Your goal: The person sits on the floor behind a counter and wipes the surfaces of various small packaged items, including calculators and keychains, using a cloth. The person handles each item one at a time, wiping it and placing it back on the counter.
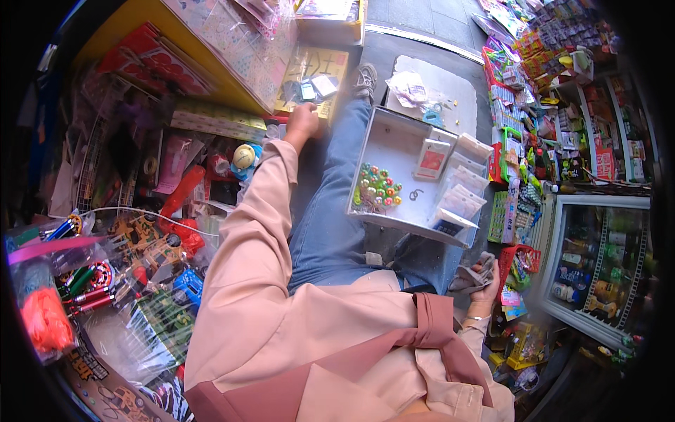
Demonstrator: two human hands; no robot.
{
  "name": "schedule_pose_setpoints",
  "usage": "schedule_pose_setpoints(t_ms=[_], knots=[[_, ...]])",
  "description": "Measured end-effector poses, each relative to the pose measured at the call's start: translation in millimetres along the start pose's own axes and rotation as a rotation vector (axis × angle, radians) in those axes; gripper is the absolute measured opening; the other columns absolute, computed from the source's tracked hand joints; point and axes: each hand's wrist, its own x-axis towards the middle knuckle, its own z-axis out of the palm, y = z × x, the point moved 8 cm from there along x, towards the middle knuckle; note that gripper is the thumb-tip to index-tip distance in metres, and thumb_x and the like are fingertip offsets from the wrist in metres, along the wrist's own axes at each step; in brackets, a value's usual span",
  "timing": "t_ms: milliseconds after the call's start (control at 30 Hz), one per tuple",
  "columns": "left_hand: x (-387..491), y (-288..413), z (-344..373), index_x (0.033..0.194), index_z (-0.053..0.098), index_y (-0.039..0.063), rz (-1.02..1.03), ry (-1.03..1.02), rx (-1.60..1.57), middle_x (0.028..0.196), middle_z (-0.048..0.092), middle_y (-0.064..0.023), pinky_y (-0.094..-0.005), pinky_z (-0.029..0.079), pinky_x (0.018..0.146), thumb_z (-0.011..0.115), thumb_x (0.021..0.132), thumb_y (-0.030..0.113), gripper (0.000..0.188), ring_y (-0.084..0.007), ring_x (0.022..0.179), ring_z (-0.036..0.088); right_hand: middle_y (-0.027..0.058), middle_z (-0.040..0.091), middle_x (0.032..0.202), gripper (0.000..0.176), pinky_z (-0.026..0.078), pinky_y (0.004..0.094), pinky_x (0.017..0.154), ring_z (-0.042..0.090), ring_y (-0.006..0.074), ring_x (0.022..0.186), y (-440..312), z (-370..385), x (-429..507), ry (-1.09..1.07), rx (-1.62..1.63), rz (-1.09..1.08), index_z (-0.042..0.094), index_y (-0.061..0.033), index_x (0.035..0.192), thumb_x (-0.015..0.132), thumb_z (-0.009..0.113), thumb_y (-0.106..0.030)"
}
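Observation:
My left hand point(302, 124) reaches forward over the near edge of a yellow box point(337, 63). Small items in clear plastic, one with a pale screen-like face point(307, 89), lie just past its fingertips; whether the fingers grip the plastic is unclear. Low on the right, my right hand point(491, 287) holds a crumpled grey cloth point(471, 277). A shallow white tray point(393, 145) is before me, by my legs. In it are a cluster of colourful flower-like beads point(377, 185), small dark rings point(416, 194), a red-and-white packet point(431, 160) and a row of pale packets point(459, 184).
Beyond the tray, a pale board point(459, 89) bears plastic packets point(408, 89) and a blue tag-like piece point(433, 116). Bagged toys point(153, 237) crowd the left. To the right stand a glass-door cooler point(596, 264), a red basket point(510, 266) and packed shelves point(590, 121).

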Motion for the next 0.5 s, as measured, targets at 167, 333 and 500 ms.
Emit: schedule_pose_setpoints(t_ms=[167, 333, 500], knots=[[19, 10, 41, 0.111, 0.066, 0.013, 0.080, 0.042, 0.161, 0.121, 0.056, -0.0154, -0.0402, 0.044, 0.094, 0.060, 0.079, 0.021, 0.033, -0.0311, 0.111, 0.054, 0.0080, 0.066, 0.080, 0.034, 0.054, 0.0356, 0.054, 0.063, 0.0210, 0.061, 21, 14, -7, 0.104, -0.032, 0.032, 0.065, -0.0087, 0.098, 0.093, 0.053, -0.040], [61, 26, 53, 0.108, 0.065, 0.014, 0.187, 0.148, 0.287, 0.125, 0.053, -0.0114, -0.0497, 0.034, 0.102, 0.055, 0.084, 0.024, 0.028, -0.0309, 0.119, 0.047, 0.0062, 0.068, 0.085, 0.033, 0.054, 0.0313, 0.054, 0.064, 0.0193, 0.066, 28, 47, -23, 0.082, -0.153, 0.018, 0.064, -0.0078, 0.099, 0.093, 0.055, -0.039], [101, 12, 71, 0.141, 0.039, 0.021, 0.005, -0.031, 0.438, 0.148, 0.031, -0.0123, -0.0539, 0.021, 0.110, 0.077, 0.069, 0.041, 0.083, -0.0288, 0.140, 0.023, 0.0064, 0.068, 0.090, 0.034, 0.054, 0.0306, 0.058, 0.066, 0.0195, 0.073, 31, 42, -26, 0.258, -0.239, -0.018, 0.062, -0.0073, 0.105, 0.094, 0.053, -0.038]])
